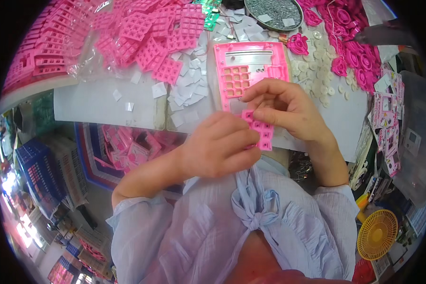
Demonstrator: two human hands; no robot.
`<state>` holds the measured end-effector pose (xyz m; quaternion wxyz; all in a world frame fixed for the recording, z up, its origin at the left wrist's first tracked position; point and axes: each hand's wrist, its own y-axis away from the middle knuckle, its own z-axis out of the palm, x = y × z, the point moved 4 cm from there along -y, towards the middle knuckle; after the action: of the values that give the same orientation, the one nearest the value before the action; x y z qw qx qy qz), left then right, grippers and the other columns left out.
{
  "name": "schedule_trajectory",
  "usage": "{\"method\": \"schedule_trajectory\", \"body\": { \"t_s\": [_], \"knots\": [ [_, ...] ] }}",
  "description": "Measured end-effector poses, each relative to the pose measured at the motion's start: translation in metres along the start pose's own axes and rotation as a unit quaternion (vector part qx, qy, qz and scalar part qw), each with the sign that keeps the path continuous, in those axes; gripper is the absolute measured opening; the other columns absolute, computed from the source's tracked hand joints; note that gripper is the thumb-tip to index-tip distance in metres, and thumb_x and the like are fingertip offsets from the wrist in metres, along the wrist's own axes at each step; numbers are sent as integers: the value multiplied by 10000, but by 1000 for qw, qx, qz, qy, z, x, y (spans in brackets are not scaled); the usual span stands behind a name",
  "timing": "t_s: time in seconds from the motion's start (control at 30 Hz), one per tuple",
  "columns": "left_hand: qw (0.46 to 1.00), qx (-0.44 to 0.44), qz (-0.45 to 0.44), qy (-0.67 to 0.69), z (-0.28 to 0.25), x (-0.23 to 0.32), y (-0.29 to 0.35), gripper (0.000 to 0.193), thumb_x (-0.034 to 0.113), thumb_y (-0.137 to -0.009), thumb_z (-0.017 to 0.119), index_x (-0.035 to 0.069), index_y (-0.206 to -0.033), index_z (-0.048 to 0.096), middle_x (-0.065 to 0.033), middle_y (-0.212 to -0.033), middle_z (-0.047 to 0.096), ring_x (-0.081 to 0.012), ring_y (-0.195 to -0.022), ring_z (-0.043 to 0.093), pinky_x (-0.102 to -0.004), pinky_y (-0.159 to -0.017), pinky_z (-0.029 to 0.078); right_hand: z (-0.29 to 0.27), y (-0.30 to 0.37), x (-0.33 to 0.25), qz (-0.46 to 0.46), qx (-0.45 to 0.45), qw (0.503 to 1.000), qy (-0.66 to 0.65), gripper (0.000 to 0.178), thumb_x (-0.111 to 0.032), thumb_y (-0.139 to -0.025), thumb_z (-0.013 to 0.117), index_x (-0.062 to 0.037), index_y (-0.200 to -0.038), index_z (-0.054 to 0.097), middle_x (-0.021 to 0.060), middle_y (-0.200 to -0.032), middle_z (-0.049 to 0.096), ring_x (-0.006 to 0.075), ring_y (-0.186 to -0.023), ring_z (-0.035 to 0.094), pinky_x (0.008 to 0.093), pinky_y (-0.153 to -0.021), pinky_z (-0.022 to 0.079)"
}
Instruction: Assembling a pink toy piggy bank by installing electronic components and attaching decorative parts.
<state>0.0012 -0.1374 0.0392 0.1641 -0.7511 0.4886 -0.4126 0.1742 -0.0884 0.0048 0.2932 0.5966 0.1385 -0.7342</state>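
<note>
A pink keypad piece with rows of square keys is held between my two hands near the table's front edge. My left hand is closed on its left side, knuckles up, and hides that part. The thumb and fingers of my right hand pinch its upper edge. Just beyond lies a pink plastic calculator-like casing, its inside facing up. It has a grid of square openings and a silvery strip across its far part. My right fingers are over its near end.
Pink keypads pile up at the back left, with white square pieces beside them. A round tray holds small metal parts. Pale discs and magenta parts lie right. A bin of pink parts stands below the table.
</note>
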Motion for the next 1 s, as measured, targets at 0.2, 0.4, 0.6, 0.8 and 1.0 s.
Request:
{"method": "schedule_trajectory", "body": {
  "t_s": [0.2,0.4,0.6,0.8,1.0],
  "knots": [
    [981,79,-163,-69,-14,-29,23,363,8,-661,820,63,-973,642,-120,-947,650,-300,-872,608,-414,-740,477,-17,-41,-10,-163,4,906,391,167,-136,-881,714,-24,-1004,703,108,-881,694,209,-777,666,320,-689,511],
    [977,61,-187,-80,-12,-41,24,277,-39,-706,758,18,-958,659,-114,-938,656,-309,-849,617,-404,-753,490,-24,-72,-17,-104,-16,907,407,126,-80,-901,690,-24,-1013,709,47,-891,705,123,-770,639,269,-662,498],
    [972,92,-198,-88,-15,-50,30,273,-22,-714,758,19,-968,667,-113,-943,658,-303,-869,616,-402,-768,487,-10,-61,-15,-174,-35,877,446,167,-78,-850,733,-42,-1011,707,36,-918,703,176,-812,636,290,-688,494],
    [975,46,-187,-109,-1,-55,26,268,4,-725,765,51,-976,684,-94,-971,652,-299,-901,612,-405,-796,472,-16,-64,-7,-288,63,771,565,256,-199,-815,758,-103,-1043,692,54,-1022,681,265,-972,624,379,-811,533],
    [969,66,-202,-127,-13,-60,33,270,24,-730,771,60,-988,702,-87,-981,653,-291,-910,612,-402,-799,471,13,-24,-13,-254,36,717,648,517,-333,-844,725,-51,-1265,623,118,-1347,582,307,-1280,516,468,-1045,440]
  ]
}}
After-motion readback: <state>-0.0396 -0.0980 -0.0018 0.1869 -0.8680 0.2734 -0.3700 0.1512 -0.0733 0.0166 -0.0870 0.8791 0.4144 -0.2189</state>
